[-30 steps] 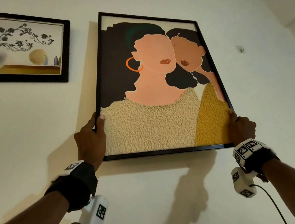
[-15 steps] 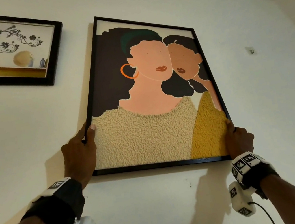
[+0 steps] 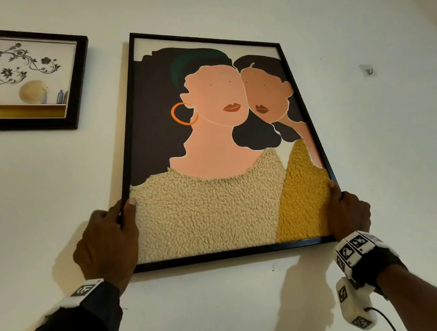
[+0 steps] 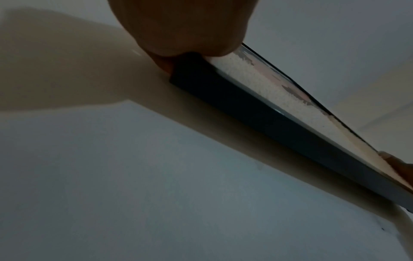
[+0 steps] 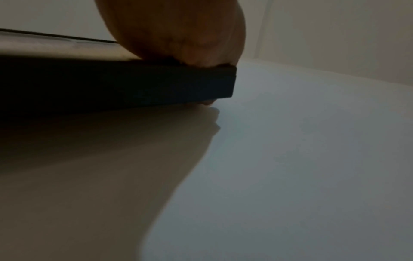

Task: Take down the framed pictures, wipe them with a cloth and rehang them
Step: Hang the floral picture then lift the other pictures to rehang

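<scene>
The black-framed portrait of two women (image 3: 220,148) is sitting against the white wall (image 3: 390,141), tilted slightly clockwise, at the centre of the head view. The left hand (image 3: 107,242) is gripping its lower left edge at 8 o'clock, thumb on the front. The right hand (image 3: 347,214) is gripping the lower right corner at 4 o'clock. A floral framed picture (image 3: 11,79) is hanging at 10 o'clock, and a small wall hook (image 3: 367,70) is showing at 2 o'clock.
</scene>
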